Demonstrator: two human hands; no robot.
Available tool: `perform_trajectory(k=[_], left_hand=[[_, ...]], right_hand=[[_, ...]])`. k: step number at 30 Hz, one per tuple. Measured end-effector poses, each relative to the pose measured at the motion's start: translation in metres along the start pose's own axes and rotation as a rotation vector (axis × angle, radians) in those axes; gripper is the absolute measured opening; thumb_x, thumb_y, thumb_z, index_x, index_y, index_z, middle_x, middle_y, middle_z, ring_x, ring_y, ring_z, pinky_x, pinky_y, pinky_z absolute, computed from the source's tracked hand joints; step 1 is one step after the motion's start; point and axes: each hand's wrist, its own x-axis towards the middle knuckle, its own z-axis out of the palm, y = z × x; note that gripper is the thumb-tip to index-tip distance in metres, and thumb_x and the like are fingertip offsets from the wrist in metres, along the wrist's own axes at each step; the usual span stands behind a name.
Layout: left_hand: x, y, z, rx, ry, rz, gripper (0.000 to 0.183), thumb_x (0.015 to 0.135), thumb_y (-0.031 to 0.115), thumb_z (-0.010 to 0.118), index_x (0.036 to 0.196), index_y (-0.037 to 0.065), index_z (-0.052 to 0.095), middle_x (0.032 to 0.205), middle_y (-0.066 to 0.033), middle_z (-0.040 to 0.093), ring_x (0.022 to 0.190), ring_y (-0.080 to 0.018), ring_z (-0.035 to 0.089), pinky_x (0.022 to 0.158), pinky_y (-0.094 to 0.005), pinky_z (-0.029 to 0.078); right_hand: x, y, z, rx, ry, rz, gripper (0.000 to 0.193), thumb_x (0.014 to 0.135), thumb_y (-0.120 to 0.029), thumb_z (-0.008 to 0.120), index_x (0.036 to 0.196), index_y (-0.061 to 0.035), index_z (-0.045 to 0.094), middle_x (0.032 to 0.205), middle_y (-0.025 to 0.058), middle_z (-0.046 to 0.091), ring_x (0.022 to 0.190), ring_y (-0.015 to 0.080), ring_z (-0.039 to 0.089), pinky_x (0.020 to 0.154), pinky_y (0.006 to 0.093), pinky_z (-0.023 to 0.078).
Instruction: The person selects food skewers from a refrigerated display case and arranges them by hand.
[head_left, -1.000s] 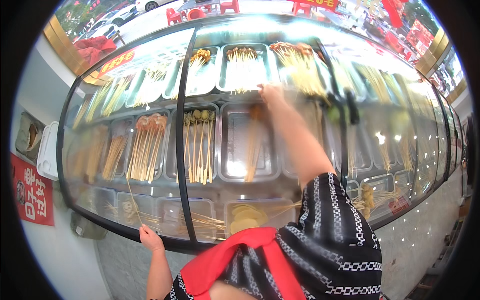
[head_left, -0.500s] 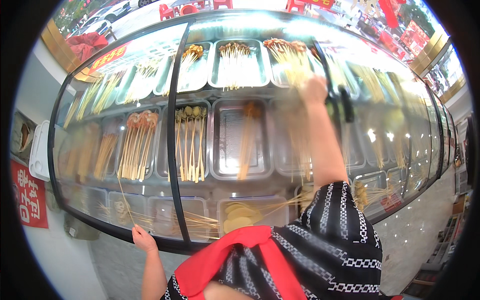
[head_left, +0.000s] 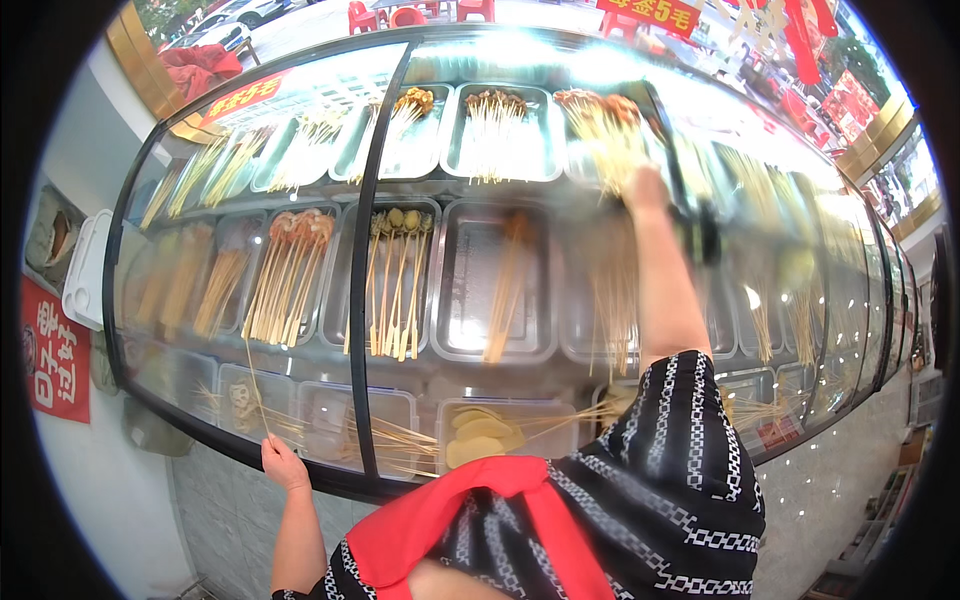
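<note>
Right hand (head_left: pixel 648 185) had shifted right from the rear centre tray (head_left: pixel 548 150) to the skewer bundle (head_left: pixel 612 140) just beside it; blurred, couldn't tell if its fingers had closed on anything. Left hand (head_left: pixel 285 464) had fingers pinched on a thin stick (head_left: pixel 254 385) at the glass case's (head_left: pixel 371 200) near edge, far end near the orange-topped skewers (head_left: pixel 290 270).

Red stools (head_left: pixel 475 10) and a white car (head_left: pixel 252 11) stand outside; a red poster (head_left: pixel 58 385) shows at left.
</note>
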Motion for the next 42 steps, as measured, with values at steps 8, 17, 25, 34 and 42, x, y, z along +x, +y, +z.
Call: perform_trajectory(k=[8, 17, 25, 34, 42], left_hand=[[0.003, 0.005, 0.004, -0.001, -0.011, -0.007, 0.033, 0.088, 0.021, 0.041, 0.064, -0.001, 0.039, 0.057, -0.0158, 0.04, 0.053, -0.0297, 0.036, 0.052, -0.0384, 0.033], [0.0, -0.002, 0.0, 0.032, -0.012, 0.023, 0.034, 0.09, 0.023, 0.039, 0.066, -0.002, 0.039, 0.057, -0.0147, 0.039, 0.053, -0.0263, 0.035, 0.053, -0.0361, 0.033], [0.003, 0.003, -0.001, -0.014, -0.051, -0.005, 0.032, 0.089, 0.02, 0.04, 0.065, -0.002, 0.037, 0.057, -0.0153, 0.037, 0.054, -0.0277, 0.035, 0.053, -0.0373, 0.033], [0.0, -0.004, 0.003, 0.027, 0.001, -0.002, 0.031, 0.089, 0.02, 0.041, 0.066, -0.001, 0.038, 0.056, -0.0128, 0.036, 0.053, -0.0233, 0.032, 0.052, -0.0346, 0.032], [0.002, -0.004, 0.002, 0.002, -0.033, 0.003, 0.032, 0.09, 0.02, 0.04, 0.066, -0.001, 0.038, 0.057, -0.0125, 0.036, 0.053, -0.0232, 0.032, 0.052, -0.0347, 0.032]], right_hand=[[0.024, 0.012, 0.018, 0.03, -0.049, -0.053, 0.02, 0.072, -0.017, 0.052, 0.079, -0.0035, 0.064, 0.081, 0.0199, 0.062, 0.079, 0.0333, 0.061, 0.069, 0.0402, 0.048], [0.017, -0.019, -0.003, 0.319, 0.008, 0.049, 0.03, 0.072, -0.03, 0.057, 0.076, -0.0001, 0.063, 0.077, 0.0223, 0.061, 0.077, 0.0366, 0.06, 0.068, 0.04, 0.048], [0.036, -0.021, 0.026, 0.111, -0.149, 0.121, 0.03, 0.073, -0.028, 0.056, 0.083, -0.0004, 0.063, 0.086, 0.0208, 0.061, 0.084, 0.0336, 0.06, 0.074, 0.0391, 0.048], [0.05, -0.005, 0.024, 0.174, 0.003, 0.064, 0.031, 0.07, -0.031, 0.06, 0.08, -0.0015, 0.064, 0.084, 0.0205, 0.062, 0.082, 0.0343, 0.06, 0.072, 0.0393, 0.048], [0.075, -0.032, 0.011, 0.041, -0.076, 0.119, 0.023, 0.069, -0.023, 0.06, 0.086, -0.0075, 0.064, 0.092, 0.0137, 0.063, 0.089, 0.0268, 0.06, 0.074, 0.035, 0.048]])
